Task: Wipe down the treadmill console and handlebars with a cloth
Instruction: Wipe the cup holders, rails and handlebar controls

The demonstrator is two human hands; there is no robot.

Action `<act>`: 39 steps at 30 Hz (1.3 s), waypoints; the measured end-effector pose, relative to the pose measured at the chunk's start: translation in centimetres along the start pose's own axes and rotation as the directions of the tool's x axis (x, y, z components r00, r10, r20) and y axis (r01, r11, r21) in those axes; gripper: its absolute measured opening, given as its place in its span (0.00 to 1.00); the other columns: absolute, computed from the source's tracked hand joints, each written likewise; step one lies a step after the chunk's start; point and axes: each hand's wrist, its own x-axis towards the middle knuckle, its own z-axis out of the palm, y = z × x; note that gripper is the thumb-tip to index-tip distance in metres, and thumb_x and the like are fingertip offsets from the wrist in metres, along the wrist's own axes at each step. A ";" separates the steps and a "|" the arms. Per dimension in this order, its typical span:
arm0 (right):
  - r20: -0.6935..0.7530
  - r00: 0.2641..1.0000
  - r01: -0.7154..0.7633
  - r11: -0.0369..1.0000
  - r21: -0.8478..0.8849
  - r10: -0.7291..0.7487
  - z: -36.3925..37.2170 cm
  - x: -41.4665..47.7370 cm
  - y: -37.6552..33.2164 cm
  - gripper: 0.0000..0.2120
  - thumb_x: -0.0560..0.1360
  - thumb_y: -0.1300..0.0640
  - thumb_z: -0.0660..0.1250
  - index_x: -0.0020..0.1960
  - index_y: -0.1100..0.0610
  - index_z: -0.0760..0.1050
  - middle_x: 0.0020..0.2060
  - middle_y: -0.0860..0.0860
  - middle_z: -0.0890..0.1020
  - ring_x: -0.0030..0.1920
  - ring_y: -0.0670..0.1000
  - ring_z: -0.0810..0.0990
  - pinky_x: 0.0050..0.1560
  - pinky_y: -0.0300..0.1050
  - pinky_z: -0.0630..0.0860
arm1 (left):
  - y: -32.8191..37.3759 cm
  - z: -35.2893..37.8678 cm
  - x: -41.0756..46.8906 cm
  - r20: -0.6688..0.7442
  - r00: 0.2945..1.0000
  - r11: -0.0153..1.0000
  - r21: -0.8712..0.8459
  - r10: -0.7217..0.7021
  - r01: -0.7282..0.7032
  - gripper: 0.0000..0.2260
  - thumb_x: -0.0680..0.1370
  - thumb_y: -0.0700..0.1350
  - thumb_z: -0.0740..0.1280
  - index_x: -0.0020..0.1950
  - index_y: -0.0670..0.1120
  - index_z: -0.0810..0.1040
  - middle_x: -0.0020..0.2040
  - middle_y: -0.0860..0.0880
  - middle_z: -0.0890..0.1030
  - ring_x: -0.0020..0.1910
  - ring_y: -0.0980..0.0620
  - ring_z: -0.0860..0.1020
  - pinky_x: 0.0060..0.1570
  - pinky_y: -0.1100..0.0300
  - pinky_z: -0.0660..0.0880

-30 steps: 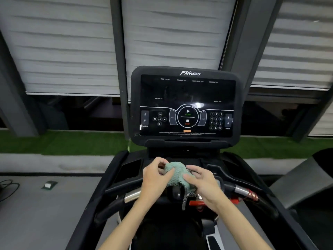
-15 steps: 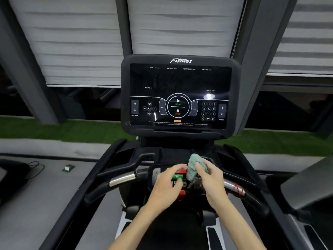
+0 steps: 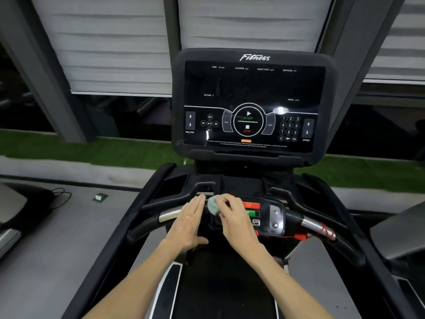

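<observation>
The black treadmill console [image 3: 253,107] stands upright ahead, its dark panel showing START, STOP and a keypad. Below it runs the front handlebar [image 3: 169,214] with chrome sensor sections, and at its middle a small control panel [image 3: 266,216] with red and green buttons. My right hand [image 3: 234,218] grips a bunched pale green cloth [image 3: 213,204] against the left part of that control panel. My left hand [image 3: 189,221] lies flat with straight fingers on the handlebar's centre, just left of the cloth.
Black side rails [image 3: 138,229] curve back on both sides. A red safety cord [image 3: 322,233] wraps the right chrome section. Grey neighbouring treadmill decks [image 3: 46,238] flank this one, with a black cable [image 3: 59,195] at left. Green turf [image 3: 92,150] and shuttered windows lie beyond.
The cloth and my right hand have moved left across the small control panel, uncovering its red and green buttons. My left hand has shifted left and flattened on the bar. The view has panned left.
</observation>
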 end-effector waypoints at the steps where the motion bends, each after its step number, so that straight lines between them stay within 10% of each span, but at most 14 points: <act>1: 0.016 0.998 0.053 0.998 -0.017 -0.053 0.3 -0.6 -0.1 0.25 0.68 0.72 0.71 0.63 0.63 0.74 0.59 0.57 0.75 0.56 0.54 0.75 0.57 0.46 0.76 | -0.1 0.2 0.0 -0.017 1.000 1.000 -0.001 0.009 -0.009 0.56 0.70 0.58 0.76 0.79 0.42 0.38 0.80 0.46 0.42 0.79 0.50 0.40 0.78 0.55 0.42; 11: 0.043 0.998 0.054 0.992 -0.112 -0.049 -1.1 1.9 0.5 0.22 0.68 0.72 0.70 0.61 0.62 0.75 0.56 0.58 0.71 0.50 0.55 0.74 0.40 0.43 0.78 | -0.1 1.0 0.1 -0.141 0.990 0.997 -0.078 0.011 -0.023 0.52 0.69 0.76 0.56 0.80 0.40 0.49 0.79 0.44 0.55 0.79 0.47 0.52 0.78 0.51 0.50; 20: 0.302 0.935 0.243 0.956 -0.163 -0.187 -0.7 -3.2 0.1 0.31 0.64 0.68 0.75 0.65 0.59 0.70 0.59 0.57 0.71 0.56 0.55 0.74 0.41 0.42 0.80 | 0.2 1.5 0.1 -0.136 0.991 0.999 -0.045 0.007 -0.014 0.54 0.68 0.67 0.71 0.80 0.41 0.45 0.80 0.45 0.51 0.79 0.48 0.47 0.78 0.54 0.42; 26: 0.102 0.995 0.020 0.985 -0.174 -0.002 0.1 0.7 -0.1 0.30 0.67 0.71 0.71 0.67 0.59 0.70 0.60 0.58 0.71 0.58 0.55 0.72 0.48 0.42 0.78 | -0.1 1.6 0.5 -0.110 0.994 0.999 -0.051 -0.009 0.003 0.53 0.64 0.66 0.73 0.79 0.44 0.52 0.77 0.47 0.59 0.78 0.48 0.54 0.76 0.49 0.55; 32: 0.182 0.971 0.189 0.967 -0.172 -0.157 -0.4 -4.8 0.5 0.31 0.63 0.69 0.75 0.64 0.59 0.72 0.58 0.57 0.71 0.57 0.55 0.73 0.47 0.42 0.80 | 0.0 2.1 0.6 -0.167 0.986 0.998 -0.069 -0.025 0.013 0.51 0.65 0.69 0.69 0.78 0.41 0.56 0.75 0.45 0.63 0.76 0.47 0.60 0.76 0.47 0.57; 39: -0.078 0.996 -0.052 0.957 -0.286 0.031 -3.8 -7.6 6.4 0.27 0.65 0.74 0.73 0.63 0.62 0.75 0.55 0.63 0.75 0.54 0.61 0.76 0.49 0.49 0.81 | 0.7 1.7 0.4 -0.205 0.977 0.998 -0.050 -0.054 0.045 0.56 0.61 0.75 0.64 0.78 0.40 0.57 0.75 0.43 0.64 0.75 0.45 0.61 0.76 0.52 0.50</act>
